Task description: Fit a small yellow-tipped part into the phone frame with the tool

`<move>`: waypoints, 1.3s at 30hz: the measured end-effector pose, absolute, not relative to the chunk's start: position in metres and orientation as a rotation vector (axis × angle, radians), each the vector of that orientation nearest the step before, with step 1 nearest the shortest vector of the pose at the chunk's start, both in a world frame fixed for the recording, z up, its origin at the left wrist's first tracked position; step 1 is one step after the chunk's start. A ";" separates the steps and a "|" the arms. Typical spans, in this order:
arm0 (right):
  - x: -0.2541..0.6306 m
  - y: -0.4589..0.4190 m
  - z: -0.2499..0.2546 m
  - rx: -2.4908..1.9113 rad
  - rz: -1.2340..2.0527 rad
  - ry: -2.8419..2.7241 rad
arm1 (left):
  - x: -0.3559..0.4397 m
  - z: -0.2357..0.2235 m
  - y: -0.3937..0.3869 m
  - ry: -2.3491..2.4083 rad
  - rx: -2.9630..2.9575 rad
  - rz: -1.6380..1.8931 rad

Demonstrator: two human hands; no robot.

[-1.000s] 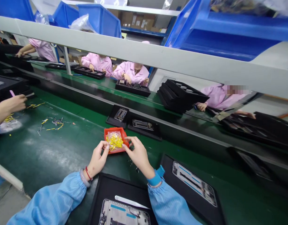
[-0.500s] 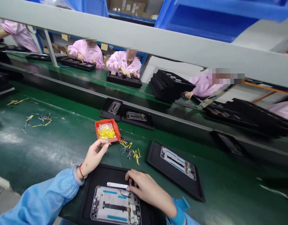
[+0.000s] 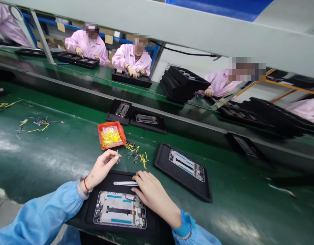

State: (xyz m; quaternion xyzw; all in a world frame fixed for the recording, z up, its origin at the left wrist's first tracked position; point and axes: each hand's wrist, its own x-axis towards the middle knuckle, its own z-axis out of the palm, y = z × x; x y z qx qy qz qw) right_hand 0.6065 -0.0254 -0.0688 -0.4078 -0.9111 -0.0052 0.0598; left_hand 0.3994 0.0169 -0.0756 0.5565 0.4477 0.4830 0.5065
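Observation:
My left hand (image 3: 102,168) is above the back left of the black tray (image 3: 89,207), thumb and forefinger pinched on a small thin strip (image 3: 117,152). My right hand (image 3: 154,194) is closed over the right end of slim silver tweezers (image 3: 122,183), which lie low across the tray behind the phone frame. That phone frame (image 3: 119,211) lies flat in the tray, with blue strips, a black ribbon cable and circuit parts on its right side. Just behind my left hand stands a red bin (image 3: 99,136) with small yellow-ended pieces inside.
Loose yellow and dark pieces (image 3: 140,156) lie right of the bin; more (image 3: 39,123) lie far left. Another tray (image 3: 169,170) with a phone frame stands to the right. Two trays sit behind, by the ledge (image 3: 172,120). Co-workers in pink work opposite, beside stacked black trays (image 3: 177,85).
The view has shifted, so the bench appears higher and slightly left. A thin strip now shows upright in my left fingertips. My right hand stays by the tweezers.

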 end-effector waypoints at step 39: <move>0.577 -0.028 -0.043 -0.872 1.104 -0.909 | 0.422 -0.059 -0.021 0.994 1.058 1.017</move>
